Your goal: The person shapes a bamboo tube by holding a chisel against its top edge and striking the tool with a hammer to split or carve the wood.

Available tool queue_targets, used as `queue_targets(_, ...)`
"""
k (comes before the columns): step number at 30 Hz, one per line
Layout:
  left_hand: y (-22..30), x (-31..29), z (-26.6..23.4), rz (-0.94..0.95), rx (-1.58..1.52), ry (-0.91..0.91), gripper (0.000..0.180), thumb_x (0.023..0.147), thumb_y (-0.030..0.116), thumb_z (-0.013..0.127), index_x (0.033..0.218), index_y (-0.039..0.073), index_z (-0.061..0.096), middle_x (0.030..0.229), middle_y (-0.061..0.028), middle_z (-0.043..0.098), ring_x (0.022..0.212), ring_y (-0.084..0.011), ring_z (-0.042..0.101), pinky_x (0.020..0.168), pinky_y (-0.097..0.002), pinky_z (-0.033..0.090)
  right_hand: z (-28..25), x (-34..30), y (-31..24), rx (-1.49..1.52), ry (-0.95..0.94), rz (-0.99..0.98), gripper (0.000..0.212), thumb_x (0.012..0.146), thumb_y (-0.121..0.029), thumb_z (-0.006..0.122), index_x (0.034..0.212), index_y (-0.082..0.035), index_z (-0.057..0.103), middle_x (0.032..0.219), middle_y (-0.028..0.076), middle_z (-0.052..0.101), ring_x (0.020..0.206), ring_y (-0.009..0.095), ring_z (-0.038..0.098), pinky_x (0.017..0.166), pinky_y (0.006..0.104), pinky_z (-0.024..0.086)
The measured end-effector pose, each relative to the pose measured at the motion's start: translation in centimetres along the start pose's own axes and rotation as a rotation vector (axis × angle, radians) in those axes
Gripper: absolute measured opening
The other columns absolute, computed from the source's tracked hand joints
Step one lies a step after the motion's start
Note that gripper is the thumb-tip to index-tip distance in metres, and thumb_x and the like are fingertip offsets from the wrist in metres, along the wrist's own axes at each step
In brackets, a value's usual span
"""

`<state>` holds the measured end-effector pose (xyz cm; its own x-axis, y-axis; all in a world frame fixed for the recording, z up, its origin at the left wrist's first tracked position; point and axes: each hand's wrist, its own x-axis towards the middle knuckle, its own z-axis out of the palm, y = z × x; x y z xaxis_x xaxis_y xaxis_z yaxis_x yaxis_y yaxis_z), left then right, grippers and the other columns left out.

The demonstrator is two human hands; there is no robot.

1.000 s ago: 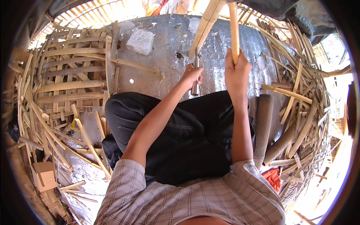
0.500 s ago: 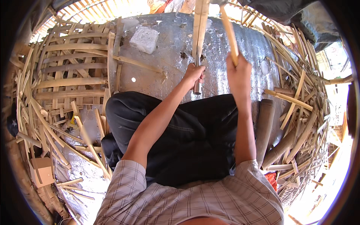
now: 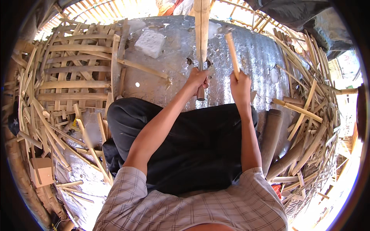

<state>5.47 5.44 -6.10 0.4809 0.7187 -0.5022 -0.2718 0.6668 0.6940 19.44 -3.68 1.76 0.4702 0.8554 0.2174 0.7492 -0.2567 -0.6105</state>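
My left hand (image 3: 197,78) is closed round a metal chisel (image 3: 200,94), whose rounded end sticks out toward me. The far end of the chisel meets the near end of a long bamboo pole (image 3: 202,29), which runs away from me past the top edge. To the right, my right hand (image 3: 241,84) grips a hammer (image 3: 232,52) by its light wooden handle. The hammer's metal head (image 3: 226,29) is at the far end of the handle, to the right of the pole and apart from the chisel.
A pale block (image 3: 150,43) lies on the grey sheet (image 3: 173,36) ahead. At left is a woven bamboo panel (image 3: 75,69); bamboo pieces (image 3: 308,115) are heaped at right. A thick bamboo length (image 3: 272,134) lies by my right knee, and a cardboard box (image 3: 41,172) stands lower left.
My right hand and the hammer have come nearer to me and slightly left, and more of the hammer head now shows. My left hand stays on the chisel, barely shifted.
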Motion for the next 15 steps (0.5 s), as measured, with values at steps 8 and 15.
queue_targets(8,-0.5,1.9,-2.1,0.017,0.018,-0.054,0.018,0.085,0.003,0.057,0.074,0.003,0.043,0.059,-0.0059,0.045,0.045,-0.0144,0.048,0.033,-0.0308,0.034,-0.7,1.5,-2.9,0.362,0.125,0.001,0.027,0.097,-0.016,0.060,0.080,0.005,0.061,0.052,0.004,0.045,0.048,0.009,0.041,0.043,0.0335,0.032)
queue_targets(15,-0.1,0.6,-0.8,-0.013,0.187,0.090,0.015,0.086,0.005,0.055,0.077,0.001,0.045,0.059,-0.0071,0.049,0.044,-0.0152,0.048,0.034,-0.0311,0.036,4.0,-0.3,4.7,-0.058,-0.072,-0.072,0.025,0.095,-0.013,0.058,0.081,0.007,0.061,0.058,0.017,0.055,0.052,0.015,0.056,0.047,0.0391,0.044)
